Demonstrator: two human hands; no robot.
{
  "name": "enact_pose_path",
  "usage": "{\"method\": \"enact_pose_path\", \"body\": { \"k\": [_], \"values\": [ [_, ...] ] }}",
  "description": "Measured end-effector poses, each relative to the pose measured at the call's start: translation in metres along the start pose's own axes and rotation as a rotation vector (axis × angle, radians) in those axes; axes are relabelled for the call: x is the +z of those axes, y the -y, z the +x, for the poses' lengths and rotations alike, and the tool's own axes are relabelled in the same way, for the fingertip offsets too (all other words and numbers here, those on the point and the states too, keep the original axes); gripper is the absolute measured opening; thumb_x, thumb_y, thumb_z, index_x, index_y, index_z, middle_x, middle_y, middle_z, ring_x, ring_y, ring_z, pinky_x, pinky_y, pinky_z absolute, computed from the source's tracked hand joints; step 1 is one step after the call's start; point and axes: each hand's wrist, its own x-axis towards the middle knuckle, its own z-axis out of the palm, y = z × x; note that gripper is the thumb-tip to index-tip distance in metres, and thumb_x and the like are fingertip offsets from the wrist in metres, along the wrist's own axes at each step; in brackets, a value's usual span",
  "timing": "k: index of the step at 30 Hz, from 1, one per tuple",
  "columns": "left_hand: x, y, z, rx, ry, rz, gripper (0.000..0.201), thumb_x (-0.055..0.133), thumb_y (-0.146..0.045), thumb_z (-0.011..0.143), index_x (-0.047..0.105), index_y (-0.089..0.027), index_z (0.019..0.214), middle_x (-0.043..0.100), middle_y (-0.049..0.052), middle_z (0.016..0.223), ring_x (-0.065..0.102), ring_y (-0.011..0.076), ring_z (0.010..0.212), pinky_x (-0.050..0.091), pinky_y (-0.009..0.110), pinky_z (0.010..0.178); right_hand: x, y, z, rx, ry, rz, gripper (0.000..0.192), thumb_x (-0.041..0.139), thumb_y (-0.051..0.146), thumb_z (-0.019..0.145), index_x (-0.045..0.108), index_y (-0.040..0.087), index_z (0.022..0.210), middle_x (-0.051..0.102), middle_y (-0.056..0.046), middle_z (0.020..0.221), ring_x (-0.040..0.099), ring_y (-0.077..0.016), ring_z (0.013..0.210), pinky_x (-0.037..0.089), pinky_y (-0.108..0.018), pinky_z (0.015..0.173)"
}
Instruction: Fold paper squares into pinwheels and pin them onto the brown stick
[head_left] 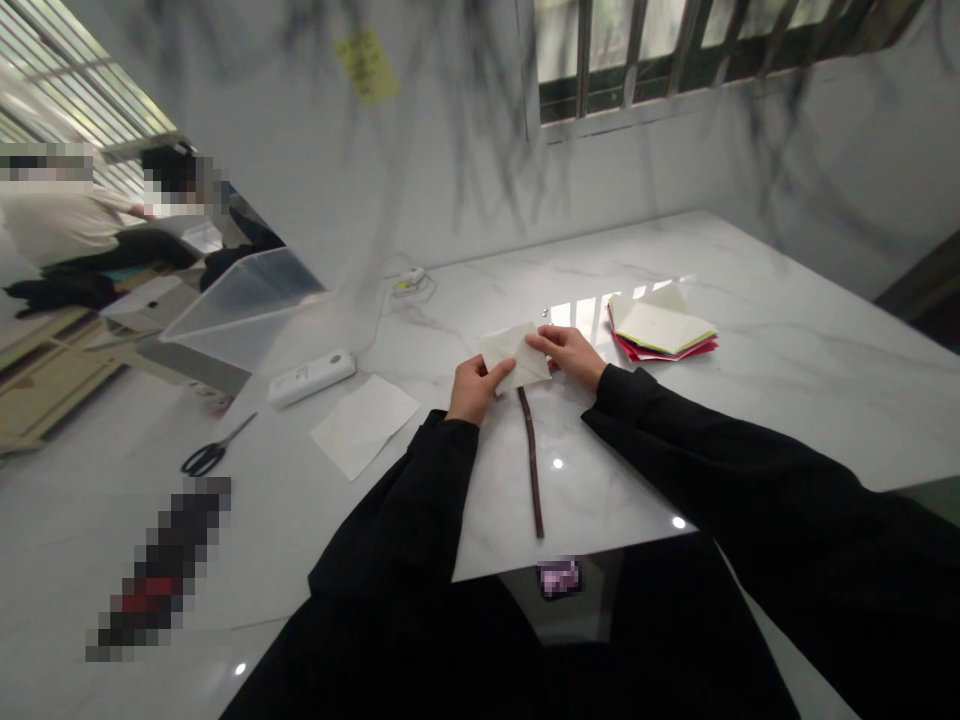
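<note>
Both my hands hold one cream piece of folded paper (517,345) above the white marbled table (637,450). My left hand (475,388) pinches its lower left side, thumb on top. My right hand (570,350) grips the upper right side between thumb and fingers. Beneath the paper a thin dark brown stick (533,460) lies on the table, pointing toward me, its far end partly hidden by the paper. Left of my left hand lies a loose cream sheet (365,425) with a crease.
A stack of coloured paper (664,325), cream on top, sits to the right. On the left are a white power strip (311,378), black-handled scissors (214,452) and a blurred dark object (161,570). A clear plastic bin (247,305) and two people are further left.
</note>
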Motion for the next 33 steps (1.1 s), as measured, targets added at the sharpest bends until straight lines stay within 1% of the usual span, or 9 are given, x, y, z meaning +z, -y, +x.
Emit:
{"method": "enact_pose_path", "body": {
  "k": [4, 9, 14, 19, 23, 25, 27, 29, 33],
  "values": [
    [0.000, 0.000, -0.001, -0.005, 0.021, 0.011, 0.057, 0.095, -0.053, 0.059, 0.080, -0.011, 0.095, 0.080, 0.011, 0.093, 0.069, 0.0238, 0.080, 0.053, 0.032, 0.073, 0.000, -0.003, 0.001, -0.011, -0.074, 0.063, 0.059, 0.071, 0.079, 0.076, 0.067, 0.021, 0.083, 0.057, 0.000, 0.073, 0.054, -0.0141, 0.066, 0.044, -0.025, 0.053],
    [0.001, 0.001, -0.002, -0.015, 0.012, 0.014, 0.055, 0.095, -0.052, 0.059, 0.080, -0.011, 0.092, 0.078, 0.010, 0.087, 0.068, 0.0234, 0.077, 0.052, 0.032, 0.072, 0.000, -0.003, -0.002, -0.039, -0.151, 0.007, 0.054, 0.071, 0.074, 0.079, 0.067, 0.020, 0.078, 0.049, 0.002, 0.063, 0.047, -0.0129, 0.060, 0.043, -0.026, 0.054],
    [0.000, -0.005, -0.005, -0.029, 0.045, 0.063, 0.051, 0.094, -0.052, 0.061, 0.081, -0.013, 0.091, 0.079, 0.010, 0.089, 0.069, 0.0254, 0.079, 0.055, 0.036, 0.075, 0.003, 0.002, -0.005, -0.045, -0.142, 0.008, 0.057, 0.066, 0.073, 0.082, 0.074, 0.022, 0.103, 0.060, -0.001, 0.076, 0.051, -0.0146, 0.066, 0.044, -0.027, 0.056],
    [-0.004, -0.006, -0.005, -0.028, 0.071, 0.096, 0.049, 0.092, -0.052, 0.064, 0.082, -0.014, 0.093, 0.081, 0.010, 0.093, 0.071, 0.0258, 0.079, 0.056, 0.035, 0.075, 0.004, -0.004, -0.002, -0.020, -0.150, -0.042, 0.062, 0.061, 0.080, 0.081, 0.072, 0.019, 0.085, 0.056, -0.001, 0.070, 0.048, -0.0147, 0.061, 0.042, -0.028, 0.054],
    [-0.007, -0.004, -0.003, -0.039, 0.010, 0.075, 0.046, 0.090, -0.051, 0.067, 0.082, -0.014, 0.092, 0.081, 0.011, 0.093, 0.071, 0.0249, 0.079, 0.055, 0.034, 0.074, 0.003, -0.008, -0.002, -0.011, -0.022, -0.083, 0.063, 0.059, 0.081, 0.085, 0.064, 0.020, 0.070, 0.054, -0.001, 0.065, 0.050, -0.0151, 0.059, 0.042, -0.030, 0.057],
    [-0.008, -0.004, -0.003, -0.047, -0.011, 0.029, 0.046, 0.090, -0.051, 0.067, 0.081, -0.014, 0.092, 0.081, 0.011, 0.093, 0.072, 0.0246, 0.079, 0.056, 0.034, 0.074, 0.001, -0.008, -0.004, -0.018, 0.064, -0.154, 0.062, 0.059, 0.079, 0.086, 0.060, 0.021, 0.065, 0.052, 0.000, 0.060, 0.047, -0.0152, 0.057, 0.038, -0.030, 0.056],
    [-0.007, -0.003, -0.003, -0.056, -0.007, -0.020, 0.047, 0.091, -0.051, 0.066, 0.081, -0.014, 0.093, 0.081, 0.010, 0.092, 0.072, 0.0242, 0.078, 0.056, 0.033, 0.073, 0.000, -0.008, -0.006, -0.025, 0.093, -0.219, 0.063, 0.056, 0.078, 0.089, 0.058, 0.021, 0.063, 0.050, 0.001, 0.057, 0.045, -0.0150, 0.056, 0.034, -0.030, 0.056],
    [-0.006, -0.002, -0.003, -0.055, -0.021, -0.054, 0.047, 0.091, -0.051, 0.066, 0.082, -0.014, 0.094, 0.081, 0.010, 0.092, 0.072, 0.0238, 0.079, 0.056, 0.032, 0.073, 0.000, -0.007, -0.008, -0.029, 0.109, -0.254, 0.063, 0.054, 0.077, 0.091, 0.060, 0.020, 0.064, 0.051, 0.000, 0.057, 0.044, -0.0150, 0.056, 0.033, -0.030, 0.056],
    [-0.002, 0.000, -0.005, -0.044, -0.157, -0.164, 0.045, 0.090, -0.049, 0.068, 0.081, -0.014, 0.095, 0.081, 0.010, 0.093, 0.072, 0.0226, 0.079, 0.056, 0.032, 0.073, 0.003, -0.006, -0.014, -0.055, 0.203, -0.376, 0.061, 0.053, 0.071, 0.095, 0.070, 0.019, 0.069, 0.061, -0.001, 0.062, 0.045, -0.0147, 0.057, 0.033, -0.029, 0.058]
  ]
}}
